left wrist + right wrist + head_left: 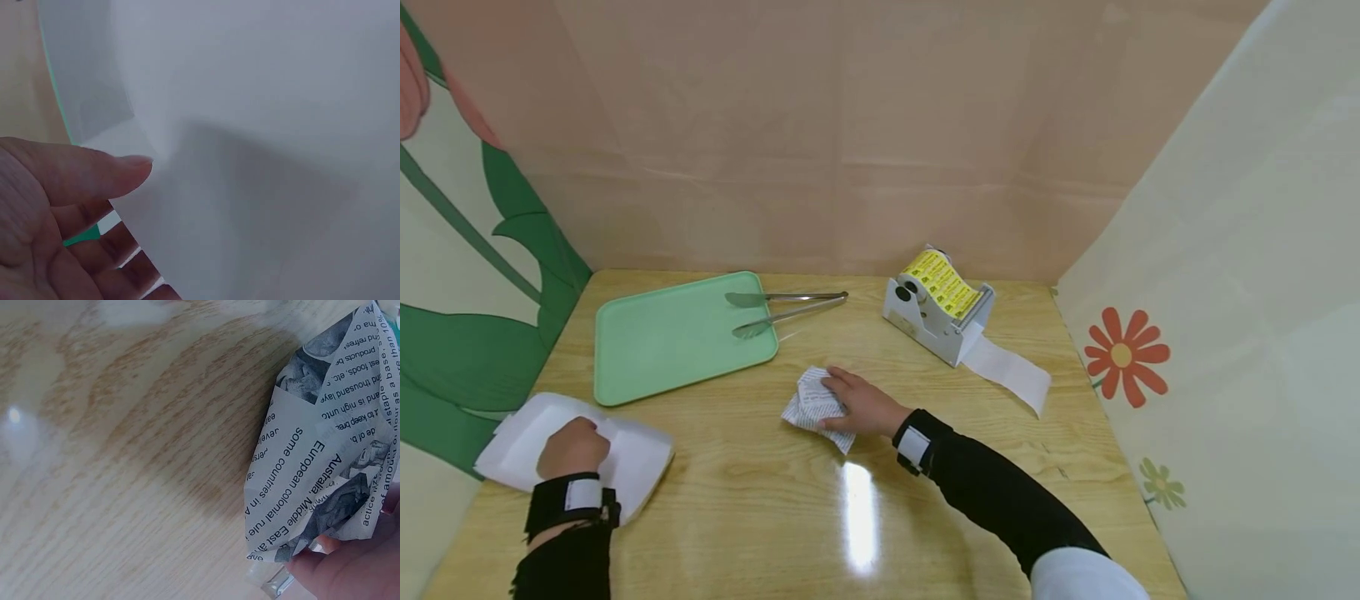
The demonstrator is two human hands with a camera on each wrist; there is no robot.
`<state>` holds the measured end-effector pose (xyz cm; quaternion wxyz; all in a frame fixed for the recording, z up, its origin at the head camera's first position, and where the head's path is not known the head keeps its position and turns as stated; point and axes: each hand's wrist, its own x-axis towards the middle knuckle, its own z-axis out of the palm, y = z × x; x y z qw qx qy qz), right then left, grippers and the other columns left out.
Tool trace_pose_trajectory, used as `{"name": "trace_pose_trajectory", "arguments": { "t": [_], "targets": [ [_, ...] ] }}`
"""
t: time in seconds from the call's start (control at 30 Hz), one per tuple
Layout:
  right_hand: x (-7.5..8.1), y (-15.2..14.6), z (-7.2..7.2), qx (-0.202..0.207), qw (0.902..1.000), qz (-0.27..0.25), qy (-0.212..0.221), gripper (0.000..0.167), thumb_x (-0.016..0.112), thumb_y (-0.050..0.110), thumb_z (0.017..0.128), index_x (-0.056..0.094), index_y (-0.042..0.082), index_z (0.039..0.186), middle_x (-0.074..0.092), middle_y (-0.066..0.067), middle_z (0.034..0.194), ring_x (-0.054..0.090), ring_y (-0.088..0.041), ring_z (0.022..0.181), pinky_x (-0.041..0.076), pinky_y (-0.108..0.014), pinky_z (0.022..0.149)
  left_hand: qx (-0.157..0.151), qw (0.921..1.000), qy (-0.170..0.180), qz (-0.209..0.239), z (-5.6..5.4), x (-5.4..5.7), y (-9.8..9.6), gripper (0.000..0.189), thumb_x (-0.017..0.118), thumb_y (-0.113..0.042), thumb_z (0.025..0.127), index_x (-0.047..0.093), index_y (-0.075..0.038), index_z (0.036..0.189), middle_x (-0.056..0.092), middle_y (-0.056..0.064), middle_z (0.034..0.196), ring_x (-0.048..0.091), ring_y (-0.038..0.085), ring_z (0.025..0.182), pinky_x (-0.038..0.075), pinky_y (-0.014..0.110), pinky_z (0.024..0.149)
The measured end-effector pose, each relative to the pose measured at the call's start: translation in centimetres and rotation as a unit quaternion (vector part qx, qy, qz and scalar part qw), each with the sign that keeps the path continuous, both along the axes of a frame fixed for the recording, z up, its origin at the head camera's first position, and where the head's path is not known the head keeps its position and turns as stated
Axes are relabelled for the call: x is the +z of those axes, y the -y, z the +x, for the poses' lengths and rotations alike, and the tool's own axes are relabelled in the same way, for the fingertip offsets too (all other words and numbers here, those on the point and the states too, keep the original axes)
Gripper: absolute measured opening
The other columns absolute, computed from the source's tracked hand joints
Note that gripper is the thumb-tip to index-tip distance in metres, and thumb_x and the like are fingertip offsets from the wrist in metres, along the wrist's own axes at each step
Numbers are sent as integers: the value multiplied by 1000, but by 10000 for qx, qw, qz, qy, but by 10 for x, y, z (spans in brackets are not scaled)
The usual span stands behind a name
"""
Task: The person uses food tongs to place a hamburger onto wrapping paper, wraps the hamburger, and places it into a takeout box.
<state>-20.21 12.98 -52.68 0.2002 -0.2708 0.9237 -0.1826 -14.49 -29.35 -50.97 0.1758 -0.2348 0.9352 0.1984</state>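
On the left of the table, my left hand (574, 448) pinches white paper sheets (643, 450). In the left wrist view the thumb (128, 175) lies over the paper's edge, with the fingers behind it. The large white surface (269, 125) fills most of that view. Near the table's middle, my right hand (868, 406) holds a folded packet of newsprint-patterned paper (811, 400), its thumb at the near edge and fingers over the far side. Black text and grey pictures cover the packet (319, 456) in the right wrist view. Whatever is inside it is hidden.
A mint green tray (670, 342) lies at the back left, with metal tongs (805, 310) across its right edge. A grey label dispenser (925, 325) with a yellow label roll (942, 283) stands back right, its white backing strip (1011, 371) trailing on the wooden table (737, 517).
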Motion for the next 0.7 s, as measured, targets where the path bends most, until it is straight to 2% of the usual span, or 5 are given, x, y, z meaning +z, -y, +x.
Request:
{"name": "trace_pose_trajectory", "arguments": {
  "t": [0.2, 0.37, 0.53, 0.7],
  "targets": [
    [2, 2, 1, 74, 9999, 83, -103, 83, 61, 55, 85, 31, 12, 148, 17, -9, 158, 25, -27, 143, 27, -40, 114, -262, 9996, 82, 55, -2, 1, 1, 32, 49, -8, 87, 61, 10, 110, 61, 32, 106, 62, 41, 84, 51, 43, 60],
    [4, 4, 1, 205, 9994, 148, -238, 82, 66, 52, 83, 34, 10, 146, 19, -10, 157, 27, -27, 142, 28, -39, 114, -645, 9977, 64, 185, -3, 6, -6, 31, 50, -8, 88, 61, 12, 108, 60, 32, 107, 61, 43, 88, 52, 44, 65],
    [6, 3, 1, 201, 9992, 225, -270, 82, 68, 50, 82, 36, 10, 145, 20, -10, 157, 27, -27, 142, 29, -39, 113, -1033, 9943, -144, 236, -8, 11, -26, 30, 53, -5, 83, 59, 13, 106, 61, 31, 108, 59, 46, 93, 51, 47, 69],
    [4, 2, -2, 215, 9983, 305, -446, 82, 69, 50, 81, 37, 9, 144, 22, -11, 156, 29, -27, 141, 30, -39, 113, -1241, 9914, -389, 161, -13, 12, -51, 25, 55, -4, 79, 61, 11, 97, 64, 29, 99, 61, 43, 87, 51, 47, 64]
  ]
}}
